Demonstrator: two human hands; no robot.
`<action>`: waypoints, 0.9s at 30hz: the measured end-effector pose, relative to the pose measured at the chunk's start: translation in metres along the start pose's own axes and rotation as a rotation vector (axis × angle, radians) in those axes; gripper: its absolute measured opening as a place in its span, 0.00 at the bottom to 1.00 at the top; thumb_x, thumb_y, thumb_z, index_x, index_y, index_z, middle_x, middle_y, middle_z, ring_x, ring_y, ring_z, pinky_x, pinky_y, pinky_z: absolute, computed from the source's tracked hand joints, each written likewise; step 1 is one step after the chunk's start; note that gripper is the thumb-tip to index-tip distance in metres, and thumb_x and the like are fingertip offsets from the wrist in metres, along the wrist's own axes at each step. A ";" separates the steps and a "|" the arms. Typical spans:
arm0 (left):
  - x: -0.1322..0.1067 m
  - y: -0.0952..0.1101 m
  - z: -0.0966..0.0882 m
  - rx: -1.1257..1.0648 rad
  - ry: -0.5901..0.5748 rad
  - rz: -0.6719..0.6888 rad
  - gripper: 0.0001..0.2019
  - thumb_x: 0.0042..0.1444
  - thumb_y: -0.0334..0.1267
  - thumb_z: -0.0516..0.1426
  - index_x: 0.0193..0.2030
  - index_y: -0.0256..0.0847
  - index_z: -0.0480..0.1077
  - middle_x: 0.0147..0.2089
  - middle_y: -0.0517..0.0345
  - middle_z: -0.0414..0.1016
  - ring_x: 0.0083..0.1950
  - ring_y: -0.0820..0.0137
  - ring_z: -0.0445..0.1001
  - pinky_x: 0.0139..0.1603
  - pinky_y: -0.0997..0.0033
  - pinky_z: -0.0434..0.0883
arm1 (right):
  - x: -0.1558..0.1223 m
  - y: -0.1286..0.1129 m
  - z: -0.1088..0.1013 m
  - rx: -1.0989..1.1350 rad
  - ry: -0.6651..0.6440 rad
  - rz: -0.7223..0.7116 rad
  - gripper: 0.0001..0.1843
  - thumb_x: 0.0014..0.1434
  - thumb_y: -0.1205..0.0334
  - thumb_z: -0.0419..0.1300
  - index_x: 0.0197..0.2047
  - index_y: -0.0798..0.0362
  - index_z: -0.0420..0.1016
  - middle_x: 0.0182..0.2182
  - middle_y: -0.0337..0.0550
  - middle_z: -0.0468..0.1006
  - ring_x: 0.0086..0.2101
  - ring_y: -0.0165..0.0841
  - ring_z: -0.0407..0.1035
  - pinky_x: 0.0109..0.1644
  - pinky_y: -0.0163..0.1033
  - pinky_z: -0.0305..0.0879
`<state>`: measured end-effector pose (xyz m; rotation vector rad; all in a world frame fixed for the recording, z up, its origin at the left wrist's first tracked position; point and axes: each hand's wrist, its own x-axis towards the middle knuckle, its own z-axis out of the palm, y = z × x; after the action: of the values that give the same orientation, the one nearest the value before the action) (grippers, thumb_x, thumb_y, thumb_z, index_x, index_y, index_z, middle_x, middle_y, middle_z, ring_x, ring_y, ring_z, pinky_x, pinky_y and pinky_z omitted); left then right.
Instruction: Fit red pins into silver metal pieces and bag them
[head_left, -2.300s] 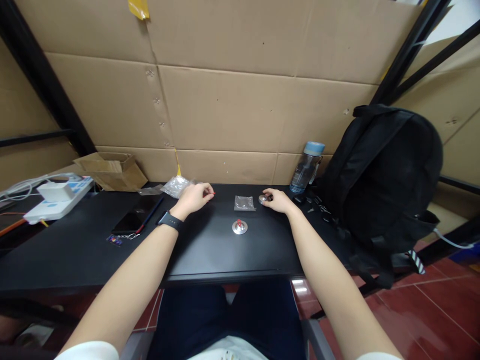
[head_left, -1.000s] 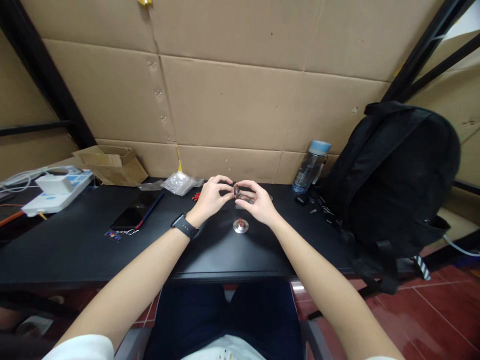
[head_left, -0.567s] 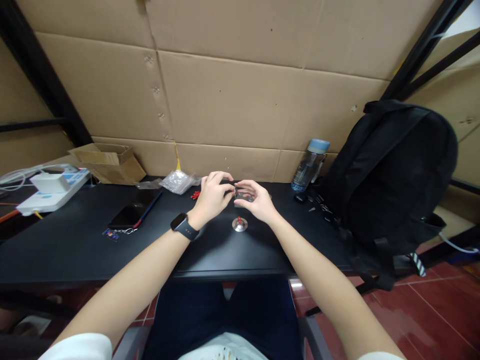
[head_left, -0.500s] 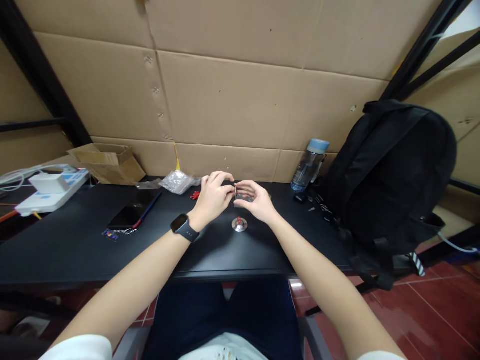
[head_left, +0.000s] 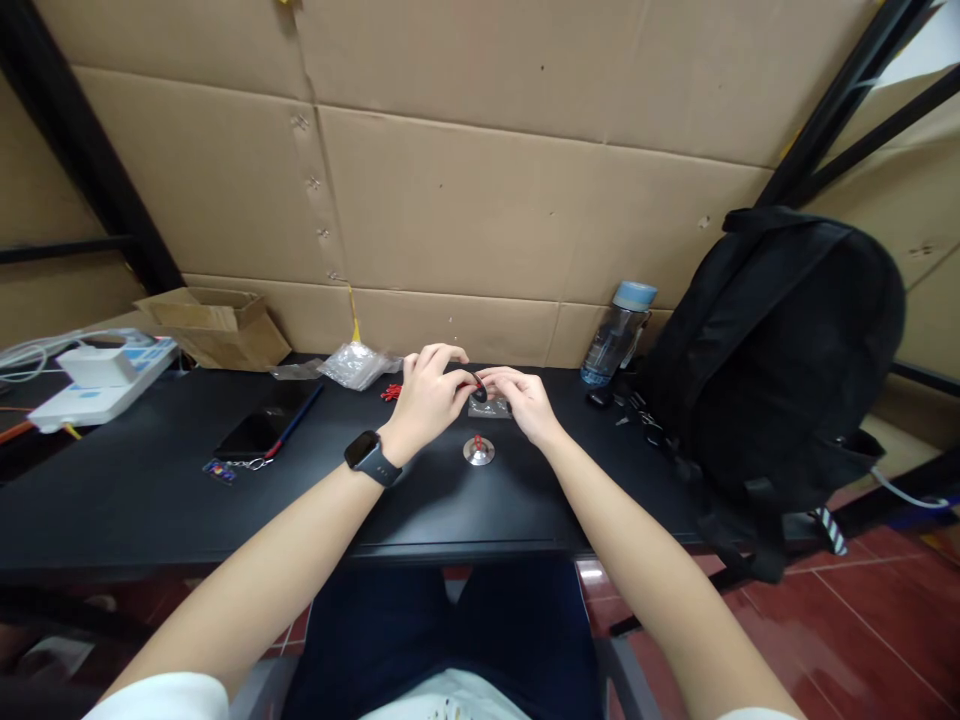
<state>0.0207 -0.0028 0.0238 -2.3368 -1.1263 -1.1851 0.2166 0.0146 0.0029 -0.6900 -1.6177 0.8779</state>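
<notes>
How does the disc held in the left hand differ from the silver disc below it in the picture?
Pose: the held disc is tilted up in the fingers of the left hand, while the silver disc lies flat on the desk.
Look: the held disc shows a dark side; the silver disc shows bright metal with a red loop on top.
Shared: both look round, with some red showing at each.

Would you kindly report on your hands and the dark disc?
Left hand pinching dark disc. Right hand beside it, contact unclear. Red-looped silvery disc on table. Clear bag partly hidden by right hand.
</notes>
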 end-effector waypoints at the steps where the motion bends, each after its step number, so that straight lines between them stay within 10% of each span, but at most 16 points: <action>1: 0.000 0.000 0.000 0.002 -0.004 0.003 0.05 0.63 0.36 0.61 0.38 0.46 0.80 0.57 0.52 0.74 0.62 0.55 0.65 0.57 0.49 0.60 | 0.000 0.000 0.000 -0.024 0.003 -0.006 0.15 0.61 0.49 0.65 0.36 0.52 0.85 0.45 0.50 0.82 0.43 0.40 0.78 0.51 0.48 0.77; 21: 0.002 -0.014 0.000 -0.205 -0.128 -0.081 0.10 0.69 0.41 0.53 0.46 0.46 0.76 0.54 0.54 0.75 0.58 0.59 0.67 0.57 0.55 0.62 | 0.000 0.002 -0.005 -0.424 -0.088 -0.071 0.06 0.59 0.61 0.64 0.33 0.54 0.80 0.45 0.46 0.73 0.39 0.33 0.73 0.40 0.37 0.72; 27: -0.003 -0.026 0.007 -0.267 -0.338 -0.059 0.14 0.61 0.53 0.61 0.48 0.52 0.78 0.60 0.57 0.73 0.62 0.55 0.63 0.63 0.50 0.59 | -0.002 -0.008 -0.004 -0.590 -0.152 -0.079 0.04 0.58 0.63 0.65 0.31 0.53 0.79 0.47 0.44 0.73 0.41 0.31 0.71 0.45 0.37 0.68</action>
<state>0.0036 0.0166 0.0145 -2.8071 -1.2128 -1.0387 0.2216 0.0089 0.0088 -0.9710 -2.0515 0.3922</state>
